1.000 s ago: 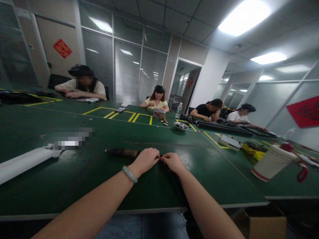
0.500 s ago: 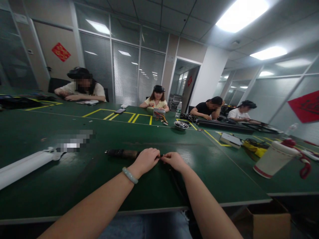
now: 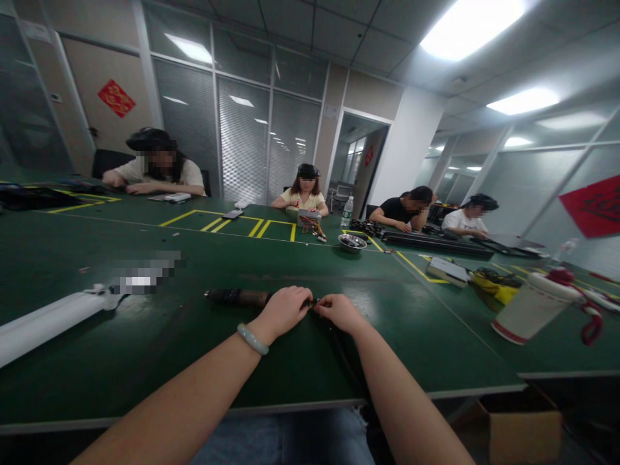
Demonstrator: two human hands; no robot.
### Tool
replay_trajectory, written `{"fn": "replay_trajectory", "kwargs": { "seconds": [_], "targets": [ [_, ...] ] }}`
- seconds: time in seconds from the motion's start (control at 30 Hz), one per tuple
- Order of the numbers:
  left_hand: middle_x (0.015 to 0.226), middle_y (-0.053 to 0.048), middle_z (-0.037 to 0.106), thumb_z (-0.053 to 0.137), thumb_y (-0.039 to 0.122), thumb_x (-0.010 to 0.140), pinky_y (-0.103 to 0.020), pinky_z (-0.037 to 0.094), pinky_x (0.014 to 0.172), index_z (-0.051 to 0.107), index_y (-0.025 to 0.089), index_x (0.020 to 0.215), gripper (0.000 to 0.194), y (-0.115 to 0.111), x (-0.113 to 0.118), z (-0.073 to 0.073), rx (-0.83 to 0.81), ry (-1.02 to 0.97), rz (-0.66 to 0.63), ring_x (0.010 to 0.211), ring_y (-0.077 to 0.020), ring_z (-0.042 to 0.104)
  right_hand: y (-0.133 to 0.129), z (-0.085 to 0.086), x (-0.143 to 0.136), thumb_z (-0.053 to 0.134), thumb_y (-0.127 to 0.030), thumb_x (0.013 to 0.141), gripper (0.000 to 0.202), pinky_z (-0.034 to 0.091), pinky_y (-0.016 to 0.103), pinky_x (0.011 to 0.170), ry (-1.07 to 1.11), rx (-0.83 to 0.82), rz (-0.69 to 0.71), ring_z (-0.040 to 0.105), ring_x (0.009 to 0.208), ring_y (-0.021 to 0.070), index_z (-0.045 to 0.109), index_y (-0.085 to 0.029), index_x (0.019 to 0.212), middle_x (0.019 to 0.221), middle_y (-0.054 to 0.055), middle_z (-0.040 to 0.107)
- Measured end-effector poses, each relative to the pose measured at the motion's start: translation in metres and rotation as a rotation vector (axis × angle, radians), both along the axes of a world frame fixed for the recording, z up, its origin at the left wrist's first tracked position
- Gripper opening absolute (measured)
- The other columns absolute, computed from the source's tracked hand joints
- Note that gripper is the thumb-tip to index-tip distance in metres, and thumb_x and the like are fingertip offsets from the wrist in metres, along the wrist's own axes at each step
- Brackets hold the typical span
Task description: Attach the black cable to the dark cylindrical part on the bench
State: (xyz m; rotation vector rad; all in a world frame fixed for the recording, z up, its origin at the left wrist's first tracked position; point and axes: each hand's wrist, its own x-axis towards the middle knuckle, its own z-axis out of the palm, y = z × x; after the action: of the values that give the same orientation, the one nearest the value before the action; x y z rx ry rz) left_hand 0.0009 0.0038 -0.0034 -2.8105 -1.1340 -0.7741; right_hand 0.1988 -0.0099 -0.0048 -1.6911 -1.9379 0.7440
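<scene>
A dark, rod-shaped tool [image 3: 237, 297] with a brownish middle and a narrow tip lies on the green table, tip to the left. My left hand [image 3: 289, 307] is closed over its right end, palm down, with a pale green bangle at the wrist. Just right of it, my right hand [image 3: 338, 311] pinches something small at the end of a black cable [image 3: 345, 355]. The fingertips of both hands nearly meet, and the piece between them is mostly hidden. From there the cable runs down to the table's front edge.
On the left a white arm-like stand [image 3: 58, 323] reaches in. To the right are a white cup [image 3: 530, 307] with a red lid and a yellow bag [image 3: 494, 284]. A metal bowl [image 3: 352, 243] sits farther back. Several people sit across the table; a cardboard box [image 3: 523, 433] is below.
My hands stay in nearly the same place, with only slight finger movement at the joint between them. The tool still lies where it was.
</scene>
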Motion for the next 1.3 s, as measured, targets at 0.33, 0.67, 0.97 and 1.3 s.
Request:
{"fn": "replay_trajectory", "kwargs": {
  "seconds": [0.33, 0.67, 0.97, 1.3],
  "targets": [
    [0.094, -0.002, 0.062, 0.055, 0.019, 0.086, -0.031, 0.043, 0.078, 0.059, 0.02, 0.092, 0.007, -0.001, -0.0007, 0.0006, 0.005, -0.01, -0.008, 0.087, -0.0178, 0.058, 0.0017, -0.0066, 0.0012, 0.065, -0.038, 0.083, 0.022, 0.039, 0.02, 0.054, -0.001, 0.044, 0.0, 0.061, 0.062, 0.012, 0.073, -0.018, 0.084, 0.071, 0.001, 0.071],
    [0.097, -0.003, 0.063, 0.058, 0.018, 0.083, -0.032, 0.044, 0.079, 0.059, 0.02, 0.094, 0.011, -0.0024, 0.0008, 0.002, 0.007, -0.003, 0.01, 0.089, -0.0189, 0.058, 0.0034, -0.0071, 0.0002, 0.064, -0.039, 0.084, 0.023, 0.037, 0.02, 0.053, -0.049, 0.053, 0.0, 0.06, 0.06, 0.0115, 0.073, -0.017, 0.084, 0.071, 0.001, 0.07],
    [0.096, -0.003, 0.063, 0.057, 0.017, 0.084, -0.033, 0.044, 0.079, 0.059, 0.02, 0.095, 0.011, -0.0048, 0.0007, 0.0044, -0.006, -0.003, 0.016, 0.088, -0.0189, 0.059, 0.0009, -0.0027, -0.0007, 0.063, -0.037, 0.085, 0.022, 0.039, 0.02, 0.053, -0.035, 0.04, -0.006, 0.06, 0.059, 0.0114, 0.073, -0.018, 0.084, 0.071, 0.001, 0.07],
    [0.096, -0.002, 0.064, 0.057, 0.019, 0.086, -0.033, 0.043, 0.081, 0.06, 0.021, 0.096, 0.011, -0.0038, -0.0002, 0.0032, -0.01, 0.001, 0.008, 0.09, -0.0187, 0.058, 0.0018, -0.0035, -0.0013, 0.063, -0.039, 0.084, 0.023, 0.039, 0.021, 0.054, -0.038, 0.039, -0.003, 0.06, 0.06, 0.012, 0.073, -0.018, 0.083, 0.07, 0.001, 0.07]
  ]
}}
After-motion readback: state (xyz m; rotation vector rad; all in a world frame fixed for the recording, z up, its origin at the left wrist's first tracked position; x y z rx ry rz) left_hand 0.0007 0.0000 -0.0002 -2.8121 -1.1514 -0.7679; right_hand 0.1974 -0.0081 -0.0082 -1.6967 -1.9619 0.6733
